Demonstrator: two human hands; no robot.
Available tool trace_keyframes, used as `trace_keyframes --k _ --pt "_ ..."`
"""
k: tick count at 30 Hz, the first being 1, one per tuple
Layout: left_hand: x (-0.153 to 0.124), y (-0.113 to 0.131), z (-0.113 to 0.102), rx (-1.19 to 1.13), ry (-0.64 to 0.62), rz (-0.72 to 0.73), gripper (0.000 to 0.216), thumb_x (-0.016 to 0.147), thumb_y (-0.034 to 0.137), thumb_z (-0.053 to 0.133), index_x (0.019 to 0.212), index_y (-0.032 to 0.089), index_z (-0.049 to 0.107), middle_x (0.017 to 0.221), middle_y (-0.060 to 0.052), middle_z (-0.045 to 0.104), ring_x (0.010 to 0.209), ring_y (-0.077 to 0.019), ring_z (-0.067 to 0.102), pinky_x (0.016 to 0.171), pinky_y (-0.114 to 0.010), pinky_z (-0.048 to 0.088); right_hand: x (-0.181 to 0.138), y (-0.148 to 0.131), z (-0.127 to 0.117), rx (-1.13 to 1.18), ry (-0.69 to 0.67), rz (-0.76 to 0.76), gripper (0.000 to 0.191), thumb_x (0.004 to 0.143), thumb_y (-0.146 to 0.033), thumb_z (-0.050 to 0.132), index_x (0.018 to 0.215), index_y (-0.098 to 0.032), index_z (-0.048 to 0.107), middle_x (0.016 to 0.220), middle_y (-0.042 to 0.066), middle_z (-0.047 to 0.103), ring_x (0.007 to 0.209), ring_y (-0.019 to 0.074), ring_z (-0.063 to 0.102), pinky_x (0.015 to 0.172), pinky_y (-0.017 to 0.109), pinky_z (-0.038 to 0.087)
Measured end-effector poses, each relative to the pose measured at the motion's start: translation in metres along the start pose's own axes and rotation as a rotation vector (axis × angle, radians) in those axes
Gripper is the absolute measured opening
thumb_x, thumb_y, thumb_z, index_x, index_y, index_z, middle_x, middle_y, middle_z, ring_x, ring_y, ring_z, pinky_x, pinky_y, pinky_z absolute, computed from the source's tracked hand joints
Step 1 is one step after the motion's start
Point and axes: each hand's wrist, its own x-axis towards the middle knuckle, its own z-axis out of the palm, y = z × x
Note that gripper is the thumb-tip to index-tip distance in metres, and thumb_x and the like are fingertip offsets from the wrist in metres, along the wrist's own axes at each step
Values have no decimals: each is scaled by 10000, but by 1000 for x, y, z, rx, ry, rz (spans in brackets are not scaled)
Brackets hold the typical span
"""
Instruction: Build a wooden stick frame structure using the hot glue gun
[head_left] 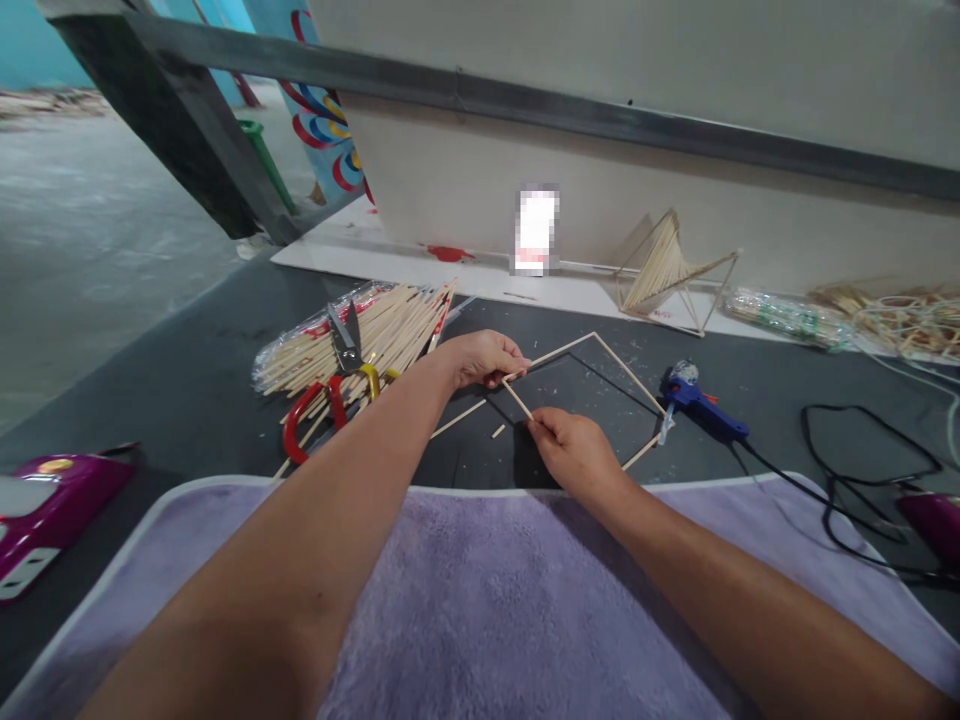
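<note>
My left hand (484, 358) pinches one corner of a thin bamboo stick frame (611, 358) that lies on the dark floor. My right hand (574, 447) grips the near end of a short stick (517, 398) of that frame, running up to my left fingers. A small cut-off stick piece (498, 431) lies just left of my right hand. Close to the frame's right corner lies a blue glue gun (694, 395), nozzle toward the frame.
A bundle of bamboo sticks (375, 335) in plastic lies to the left with red-handled shears (334, 390) on it. A finished stick model (664, 272) stands by the wall. A lilac towel (480, 590) covers the near floor. Black cable (862, 470) loops right; purple objects (45, 500) flank.
</note>
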Motion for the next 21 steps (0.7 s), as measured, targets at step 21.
trace_keyframes --k 21 --pt "-3 4 2 -1 -5 -3 298 599 344 751 623 108 572 453 14 510 361 -32 389 357 -157 299 1 -1 -1 -33 -16 18 260 890 -283 379 823 -212 621 702 10 635 639 125 542 562 219 288"
